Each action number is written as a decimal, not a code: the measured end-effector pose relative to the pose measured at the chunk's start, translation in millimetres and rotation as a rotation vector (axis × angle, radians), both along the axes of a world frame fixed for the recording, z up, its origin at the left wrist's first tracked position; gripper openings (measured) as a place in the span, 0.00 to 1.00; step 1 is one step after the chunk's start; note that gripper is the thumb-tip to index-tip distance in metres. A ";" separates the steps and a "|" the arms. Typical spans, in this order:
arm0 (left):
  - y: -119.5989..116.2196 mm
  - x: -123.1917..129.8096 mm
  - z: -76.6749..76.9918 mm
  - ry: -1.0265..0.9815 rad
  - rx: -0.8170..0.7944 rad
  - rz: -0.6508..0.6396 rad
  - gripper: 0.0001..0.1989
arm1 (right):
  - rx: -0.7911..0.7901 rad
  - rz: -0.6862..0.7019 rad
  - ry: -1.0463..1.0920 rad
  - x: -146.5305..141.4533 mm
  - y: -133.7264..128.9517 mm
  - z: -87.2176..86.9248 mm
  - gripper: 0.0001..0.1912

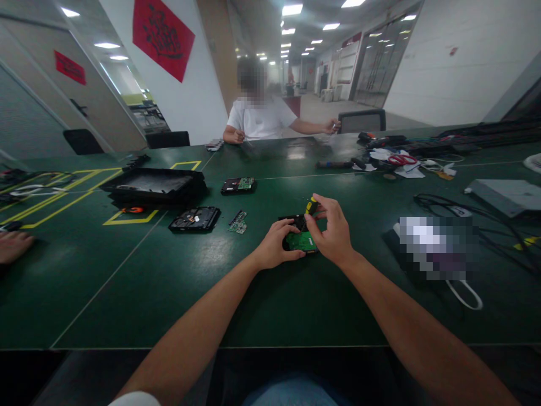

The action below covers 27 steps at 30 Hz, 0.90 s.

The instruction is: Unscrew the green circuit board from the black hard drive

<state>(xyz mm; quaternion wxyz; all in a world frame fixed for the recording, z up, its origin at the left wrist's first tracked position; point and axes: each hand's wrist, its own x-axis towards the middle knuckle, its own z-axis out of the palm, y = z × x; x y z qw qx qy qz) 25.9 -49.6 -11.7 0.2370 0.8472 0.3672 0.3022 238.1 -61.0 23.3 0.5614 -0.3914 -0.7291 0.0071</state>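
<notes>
A hard drive (301, 241) with a green circuit board lies on the table in front of me. My left hand (276, 243) grips its left side, thumb along the near edge and fingers over the far part. Between the fingers of my right hand (332, 231) is a screwdriver with a yellow and black handle (311, 206). It stands nearly upright over the drive; its tip is hard to make out. To the left lie a loose circuit board (238, 222), a dark hard drive (195, 219) and another drive (238, 185) with a green board.
Black trays (154, 186) stand at the left on the green table (203, 293). Cables (486, 225), a grey box (507, 196) and a blurred-out object (437, 248) lie to the right. A person (262, 118) sits opposite; another person's hand (16, 245) rests at far left.
</notes>
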 end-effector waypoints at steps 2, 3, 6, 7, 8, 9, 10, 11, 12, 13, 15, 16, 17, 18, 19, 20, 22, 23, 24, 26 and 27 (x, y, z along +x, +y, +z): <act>-0.3 0.2 0.7 0.002 0.004 -0.002 0.33 | 0.010 0.005 0.010 0.1 0.2 -0.3 0.28; -0.5 0.2 0.9 0.004 0.004 -0.002 0.33 | 0.008 0.009 0.013 0.1 0.2 -0.7 0.28; -0.8 0.2 1.0 0.002 -0.001 0.000 0.33 | -0.014 0.014 0.014 -0.3 0.3 -2.7 0.28; -0.8 0.2 0.8 -0.001 -0.002 0.001 0.33 | -0.020 0.013 0.018 -0.4 0.4 -3.4 0.28; -0.7 0.2 0.6 -0.004 -0.003 0.004 0.33 | -0.025 0.011 0.023 -0.5 0.6 -3.9 0.28; -0.6 0.3 0.4 -0.006 -0.003 0.005 0.33 | -0.026 0.007 0.028 -0.5 0.9 -4.2 0.28; -0.5 0.3 0.2 -0.007 -0.003 0.006 0.33 | -0.025 0.005 0.031 -0.4 1.1 -4.2 0.28; -0.3 0.3 0.1 -0.007 -0.001 0.006 0.33 | -0.022 0.002 0.028 -0.2 1.2 -3.9 0.28; -0.1 0.3 -0.1 -0.007 0.000 0.005 0.33 | -0.016 -0.001 0.023 0.1 1.2 -3.4 0.28; 0.2 0.4 -0.2 -0.007 0.003 0.003 0.33 | -0.008 -0.002 0.015 0.4 1.1 -2.9 0.28; 0.5 0.5 -0.1 -0.005 0.003 -0.003 0.33 | 0.004 0.000 -0.001 0.7 0.5 -2.1 0.28; 0.5 0.6 0.0 -0.004 0.001 -0.003 0.33 | 0.005 0.001 -0.006 0.7 0.2 -2.0 0.28; 0.5 0.7 0.0 -0.004 -0.002 -0.001 0.33 | 0.003 0.001 -0.007 0.6 0.0 -2.2 0.28; 0.5 0.7 0.1 -0.004 -0.005 0.001 0.33 | -0.002 0.000 -0.006 0.4 -0.1 -2.5 0.28; 0.4 0.6 0.1 -0.004 -0.007 0.003 0.33 | -0.007 -0.003 -0.003 0.1 0.0 -2.9 0.28; 0.4 0.5 0.0 -0.003 -0.008 0.004 0.33 | -0.009 -0.007 0.002 0.0 0.2 -3.3 0.28; 0.6 0.2 -0.5 0.000 -0.006 0.001 0.34 | -0.007 -0.006 0.009 -0.1 0.9 -3.6 0.29; 0.8 0.0 -0.8 0.001 -0.005 -0.001 0.34 | -0.002 -0.002 0.010 0.0 1.2 -3.5 0.29; 1.0 0.0 -1.2 0.001 -0.002 -0.003 0.34 | 0.003 0.004 0.009 0.2 1.4 -3.2 0.29; 1.3 0.0 -1.6 -0.003 0.003 -0.002 0.34 | 0.005 0.012 0.006 0.5 1.2 -2.7 0.29; 1.3 0.2 -1.6 -0.004 0.004 -0.001 0.34 | 0.000 0.014 0.004 0.5 1.0 -2.7 0.29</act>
